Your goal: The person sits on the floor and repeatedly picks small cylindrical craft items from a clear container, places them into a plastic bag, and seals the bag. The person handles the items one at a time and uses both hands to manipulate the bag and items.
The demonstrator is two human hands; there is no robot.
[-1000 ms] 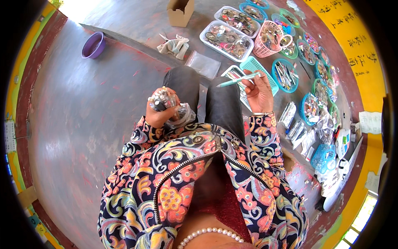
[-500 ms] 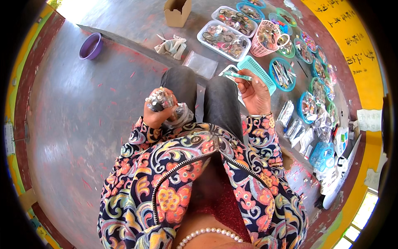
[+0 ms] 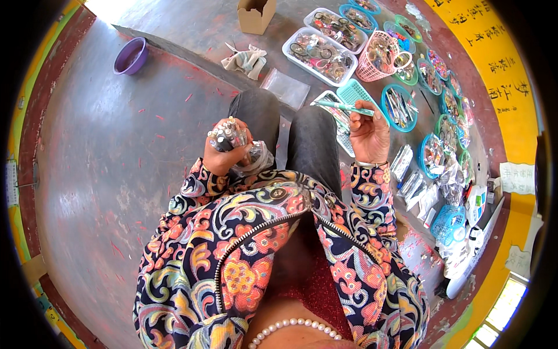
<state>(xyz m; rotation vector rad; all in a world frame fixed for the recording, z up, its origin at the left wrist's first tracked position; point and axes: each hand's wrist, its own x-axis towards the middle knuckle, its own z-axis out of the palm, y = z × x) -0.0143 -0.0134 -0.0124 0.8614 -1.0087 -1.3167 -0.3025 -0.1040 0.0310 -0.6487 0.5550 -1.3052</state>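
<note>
My left hand (image 3: pixel 218 158) is wrapped round a bundle of pens (image 3: pixel 233 131), their ends pointing up and away from me. A clear plastic bag (image 3: pixel 260 158) surrounds the bundle's lower part, beside my left thigh. Over my right knee, my right hand (image 3: pixel 371 139) pinches a pale green pen (image 3: pixel 343 107) between thumb and fingers, with its tip pointing left. Just beyond and below that pen lie a white basket (image 3: pixel 344 143) with pens in it and a teal basket (image 3: pixel 361 93). A round blue basket of pens (image 3: pixel 399 107) stands to their right.
White tubs (image 3: pixel 349 79) of small goods, a pink basket (image 3: pixel 368 72) and several round baskets fill the far right. Bagged items (image 3: pixel 414 187) lie nearer. A flat clear bag (image 3: pixel 285 89), a cloth (image 3: pixel 247 62), a cardboard box (image 3: pixel 256 17) and a purple basin (image 3: pixel 131 56) sit farther left.
My right hand has moved slightly right, and the green pen in it now points more directly left. My left hand keeps its grip on the bundle. The whole view has shifted slightly.
</note>
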